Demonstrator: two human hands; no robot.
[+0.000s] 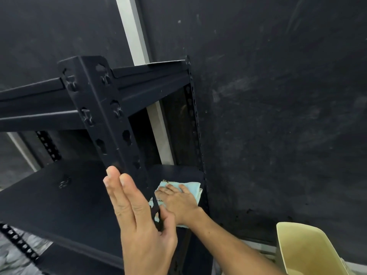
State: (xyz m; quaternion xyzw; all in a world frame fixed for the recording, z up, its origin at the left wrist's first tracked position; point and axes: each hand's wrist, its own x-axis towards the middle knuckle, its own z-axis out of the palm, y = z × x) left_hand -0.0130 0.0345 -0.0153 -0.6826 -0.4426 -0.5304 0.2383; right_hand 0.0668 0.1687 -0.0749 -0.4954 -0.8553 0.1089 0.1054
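Head view: the cloth (190,188) is pressed onto the shelf's (69,205) far right corner by the flat right hand (178,203). The post (99,108) is braced by the straight-fingered left hand (139,215). Wiping is judged under way, with the board's left part still to be done.

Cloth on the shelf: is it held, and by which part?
Not gripped: the right hand presses flat on the cloth, mid-surface. The left hand rests straight-fingered on the post.

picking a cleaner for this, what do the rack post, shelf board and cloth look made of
Rack post: likely steel, matte black paint or powder coat; folded angle with punched keyhole slots. Shelf board: smooth matte black, metal or coated board, cannot tell. Cloth: soft pale blue fabric, perhaps microfibre; folded and creased under the right hand.
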